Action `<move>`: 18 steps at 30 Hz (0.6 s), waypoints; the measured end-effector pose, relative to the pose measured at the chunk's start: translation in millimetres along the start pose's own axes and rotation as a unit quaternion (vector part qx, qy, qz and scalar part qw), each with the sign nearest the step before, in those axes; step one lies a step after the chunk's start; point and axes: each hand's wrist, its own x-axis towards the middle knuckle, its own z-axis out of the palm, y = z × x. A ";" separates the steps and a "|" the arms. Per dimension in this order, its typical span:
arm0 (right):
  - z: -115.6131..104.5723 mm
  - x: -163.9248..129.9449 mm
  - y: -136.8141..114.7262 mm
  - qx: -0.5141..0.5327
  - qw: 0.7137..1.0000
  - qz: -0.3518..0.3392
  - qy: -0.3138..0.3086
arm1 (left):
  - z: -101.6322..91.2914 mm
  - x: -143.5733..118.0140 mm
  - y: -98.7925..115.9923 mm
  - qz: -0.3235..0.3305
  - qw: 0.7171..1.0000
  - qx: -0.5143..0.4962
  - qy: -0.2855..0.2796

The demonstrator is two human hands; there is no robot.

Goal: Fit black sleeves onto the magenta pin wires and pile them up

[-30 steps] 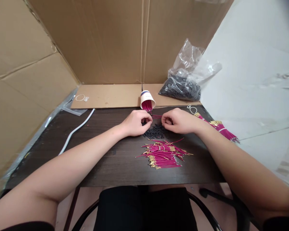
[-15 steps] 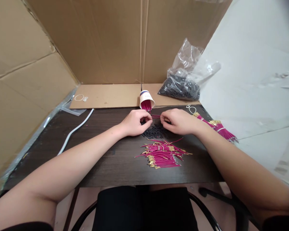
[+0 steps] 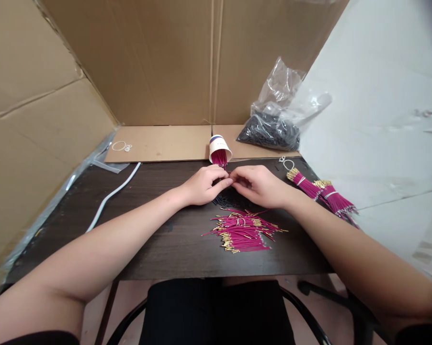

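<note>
Both grips [image 3: 231, 182] above black sleeves [image 3: 225, 200]

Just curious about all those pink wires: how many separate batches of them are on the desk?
3: a loose pile near the desk's front edge, tied bundles at the right, and some in the tipped paper cup at the back. The hands may hide more.

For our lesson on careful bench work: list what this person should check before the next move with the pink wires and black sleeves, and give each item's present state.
1. Left hand and right hand meet fingertip to fingertip: ok.
2. What is pinched between them: cannot tell, too small.
3. Loose black sleeves lie just below the hands: ok.
4. Pile of pink wires sits nearer the person, apart from both hands: ok.
5. Tipped paper cup holds wires, mouth facing the hands: ok.
6. Tied wire bundles lie apart, at the right: ok.
</note>
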 end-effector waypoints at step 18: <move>-37.6 -2.1 -15.7 0.065 0.941 0.163 -0.289 | 5.9 -1.0 -5.3 -0.048 0.995 0.017 0.089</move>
